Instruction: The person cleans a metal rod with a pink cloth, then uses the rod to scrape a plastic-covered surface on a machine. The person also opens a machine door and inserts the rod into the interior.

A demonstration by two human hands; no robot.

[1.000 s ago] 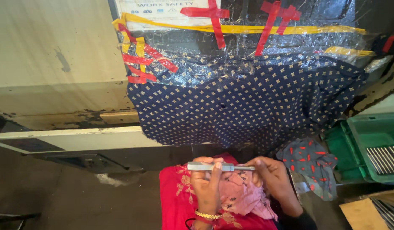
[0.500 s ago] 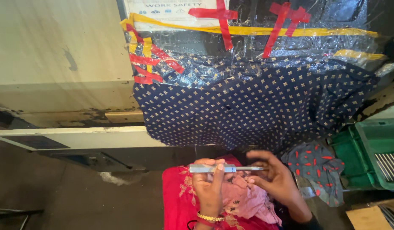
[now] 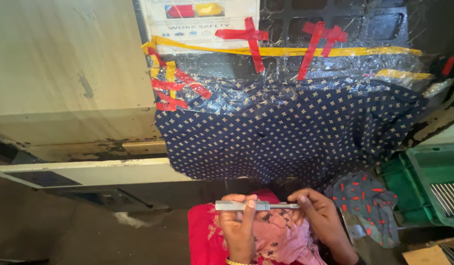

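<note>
My left hand (image 3: 239,226) grips a short grey metal bar (image 3: 233,205), held level just above my lap. My right hand (image 3: 319,216) pinches the thinner rod end (image 3: 285,206) that sticks out of the bar on the right. Both hands hover over red and pink patterned cloth (image 3: 276,240) on my lap. A gold bangle shows on my left wrist at the bottom edge.
A dark blue dotted cloth (image 3: 290,132) hangs over a machine front covered in clear plastic, with red and yellow tape strips (image 3: 249,38). A green crate (image 3: 433,186) holding metal rods (image 3: 448,198) stands at the right. A cream machine panel (image 3: 65,73) fills the left.
The view has shifted slightly, so the hands sit a little further right and lower in frame. Both hands keep the same hold on the metal bar.
</note>
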